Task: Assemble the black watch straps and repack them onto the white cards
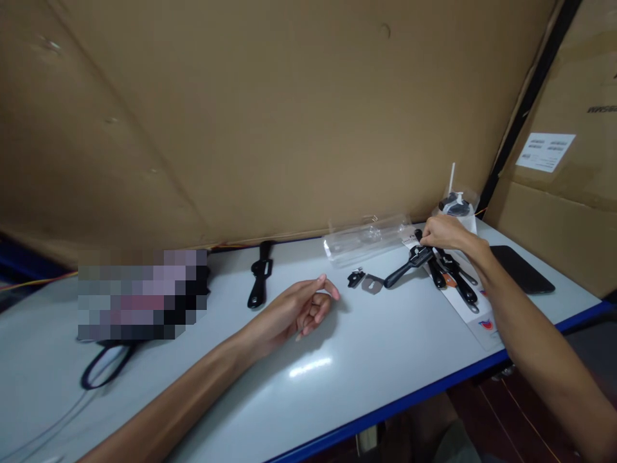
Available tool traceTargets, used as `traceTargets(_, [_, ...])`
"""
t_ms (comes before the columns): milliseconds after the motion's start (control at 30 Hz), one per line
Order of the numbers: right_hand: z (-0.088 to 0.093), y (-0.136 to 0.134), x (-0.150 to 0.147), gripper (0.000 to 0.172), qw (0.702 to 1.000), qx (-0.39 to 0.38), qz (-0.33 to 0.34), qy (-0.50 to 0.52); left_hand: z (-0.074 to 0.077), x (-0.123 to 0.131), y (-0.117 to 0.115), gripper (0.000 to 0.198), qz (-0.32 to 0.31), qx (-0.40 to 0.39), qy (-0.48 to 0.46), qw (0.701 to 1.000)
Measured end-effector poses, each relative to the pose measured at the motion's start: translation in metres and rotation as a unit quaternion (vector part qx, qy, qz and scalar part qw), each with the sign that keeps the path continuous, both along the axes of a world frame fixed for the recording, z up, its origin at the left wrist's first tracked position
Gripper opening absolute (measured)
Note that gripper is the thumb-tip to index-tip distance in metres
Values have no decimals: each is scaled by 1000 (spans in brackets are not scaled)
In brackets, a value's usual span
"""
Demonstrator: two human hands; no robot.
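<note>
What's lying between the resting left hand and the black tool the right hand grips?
Head view: a small black clip and a flat grey metal plate lie side by side between the left hand and the long black-handled tool.

Two bare forearms and two bare hands.
The left hand [301,308] and the right hand [443,233] are slim, with long, narrow fingers, and pale nails show at the left fingertips. The left forearm [193,386] and the right forearm [525,334] are lean and uncovered as far up as they show, with plain wrists.
</note>
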State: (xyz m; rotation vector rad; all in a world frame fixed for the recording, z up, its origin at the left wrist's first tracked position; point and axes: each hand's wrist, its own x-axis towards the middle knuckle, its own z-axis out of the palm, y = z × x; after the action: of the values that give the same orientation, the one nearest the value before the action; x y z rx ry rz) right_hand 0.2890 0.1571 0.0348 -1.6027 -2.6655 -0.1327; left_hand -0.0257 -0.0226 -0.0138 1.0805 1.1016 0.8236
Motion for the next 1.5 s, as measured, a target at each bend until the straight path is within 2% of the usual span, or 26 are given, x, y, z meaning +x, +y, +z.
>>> traceTargets(200, [-2, 2, 4, 18, 1000, 13, -20, 19, 0, 0, 0, 41, -7, 4, 9, 1000])
traceTargets(367, [-7, 10, 8, 24, 987, 38, -70, 141, -5, -3, 1, 39, -1, 5, 5, 1000])
traceTargets(467, [-13, 15, 4, 19, 966, 16, -70, 248, -5, -3, 1, 39, -1, 2, 10, 1000])
traceTargets(567, [-18, 19, -1, 13, 933, -67, -81, 344, -3, -2, 1, 39, -4, 3, 13, 1000])
traceTargets(667, [-23, 23, -4, 17, 902, -111, -98, 405, -2, -1, 0, 40, -4, 2, 17, 1000])
traceTargets(867, [-31, 27, -8, 29, 886, -121, -158, 419, -6, -3, 2, 42, -5, 1, 18, 1000])
traceTargets(1000, [-35, 28, -7, 43, 877, -126, -188, 423, -4, -1, 1, 40, -10, 3, 21, 1000])
traceTargets(1100, [-31, 26, -6, 46, 898, -79, -192, 387, -1, 1, -1, 39, -1, 6, 33, 999])
traceTargets(1200, [-21, 13, -12, 31, 939, 66, -159, 297, 2, 2, -2, 41, 3, 7, 42, 999])
traceTargets(1267, [-15, -1, -23, 25, 956, 101, -84, 261, 3, 3, -2, 41, -2, 8, 39, 999])
traceTargets(1400, [-14, -33, -51, 21, 976, 2, 117, 182, 3, 4, -3, 40, -7, 12, 42, 999])
traceTargets(1500, [-22, -46, -64, 22, 979, -13, 167, 119, 5, 2, -3, 40, 29, 47, 79, 995])
